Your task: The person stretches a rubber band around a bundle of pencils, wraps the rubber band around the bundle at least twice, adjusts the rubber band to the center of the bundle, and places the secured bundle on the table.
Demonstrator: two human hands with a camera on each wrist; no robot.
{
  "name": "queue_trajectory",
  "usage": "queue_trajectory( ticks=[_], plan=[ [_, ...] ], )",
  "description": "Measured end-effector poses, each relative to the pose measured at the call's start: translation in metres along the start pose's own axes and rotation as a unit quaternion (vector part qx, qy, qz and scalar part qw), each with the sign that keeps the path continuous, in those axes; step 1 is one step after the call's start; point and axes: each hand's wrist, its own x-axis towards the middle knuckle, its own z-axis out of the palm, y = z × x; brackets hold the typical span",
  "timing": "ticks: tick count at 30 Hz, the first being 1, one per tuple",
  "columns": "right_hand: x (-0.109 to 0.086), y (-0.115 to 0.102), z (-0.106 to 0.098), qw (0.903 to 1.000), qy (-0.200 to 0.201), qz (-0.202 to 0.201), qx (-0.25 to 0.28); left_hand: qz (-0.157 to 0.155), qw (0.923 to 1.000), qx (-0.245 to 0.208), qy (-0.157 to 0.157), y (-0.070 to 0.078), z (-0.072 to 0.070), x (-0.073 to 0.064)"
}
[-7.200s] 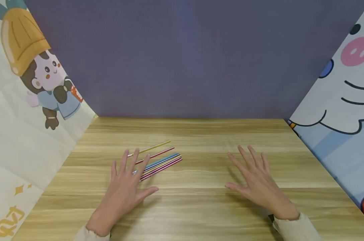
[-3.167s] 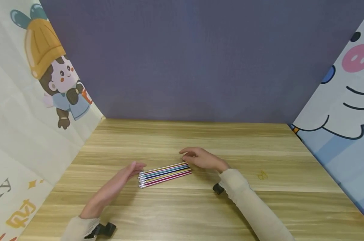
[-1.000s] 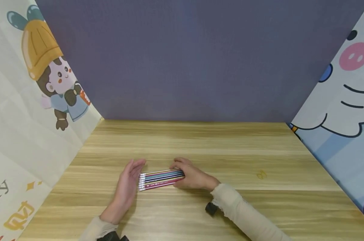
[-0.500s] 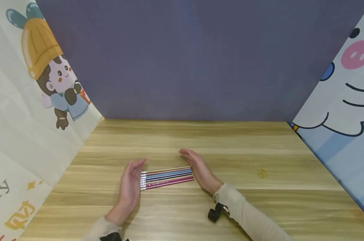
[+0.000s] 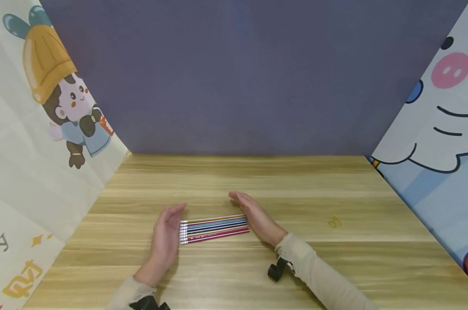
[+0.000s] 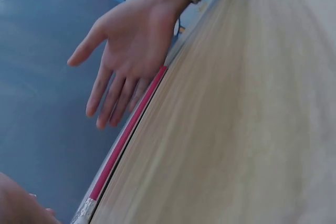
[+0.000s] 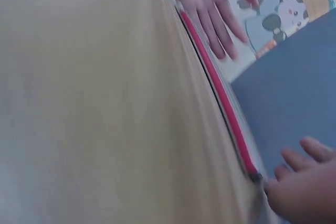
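Observation:
Several pencils in yellow, red, teal, dark blue and maroon lie side by side on the wooden table, their white eraser ends lined up on the left. My left hand stands on edge, straight fingers, palm right at those eraser ends. At the opposite ends, my right hand stands on edge too, its palm against the tips. In the left wrist view, the flat right palm faces along the red pencil. The right wrist view has the left hand with extended fingers at the far end.
A small yellow rubber band or pair of bands lies on the table to the right. A dark grey panel stands behind, with cartoon-printed sheets along the sides.
The pencils, earlier spread out with two apart, now lie gathered and even. My right hand gripped their tip ends a second ago, then let go and flattened against the ends; since then almost still.

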Motion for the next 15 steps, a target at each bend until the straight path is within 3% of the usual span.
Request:
queue_trajectory(
  ticks=[5,12,15],
  plan=[
    [-0.003,-0.004,-0.008,0.9995,-0.022,0.01,0.019,-0.015,0.9994,0.025,-0.02,0.004,0.001,0.0],
    [-0.003,0.002,0.002,0.9989,0.021,0.018,0.037,-0.022,0.9991,0.031,-0.017,0.003,0.003,-0.003],
    [-0.004,-0.001,-0.004,0.9995,0.004,0.027,0.018,-0.036,0.9983,0.036,-0.029,0.007,0.002,-0.003]
  ],
)
